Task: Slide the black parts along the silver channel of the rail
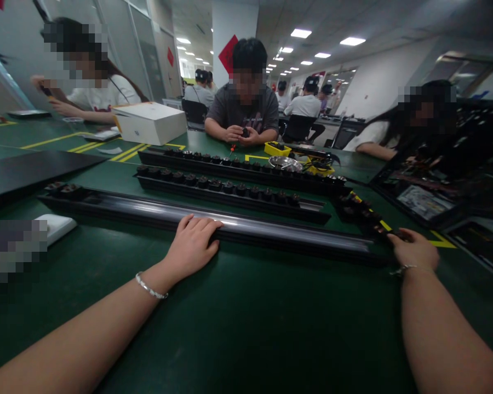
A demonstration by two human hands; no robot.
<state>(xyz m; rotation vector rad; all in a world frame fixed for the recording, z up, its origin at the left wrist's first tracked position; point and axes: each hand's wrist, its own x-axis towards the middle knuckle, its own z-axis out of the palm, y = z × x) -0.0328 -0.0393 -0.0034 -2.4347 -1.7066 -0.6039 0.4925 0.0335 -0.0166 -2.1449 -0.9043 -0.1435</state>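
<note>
A long black metal channel (267, 230) lies across the green table in front of me. My left hand (195, 241) rests on its near edge, fingers lying over the rim and thumb on the near side. A few round black socket-like parts (68, 189) sit in the channel's left end. To the right, my right hand (417, 251) has its fingers closed at a small black part, mostly hidden by the fingers. This is at the near end of a row of black parts (355, 210). Behind lie two more channels (225, 191) (209, 158) lined with similar round parts.
A white box (150, 123) stands at the back left. Yellow trays (277, 149) and a clear bag (285, 163) are near the person opposite (244, 104). A dark panel (36, 169) lies at left, near a white object (55, 229). Dark equipment (431, 191) stands at right.
</note>
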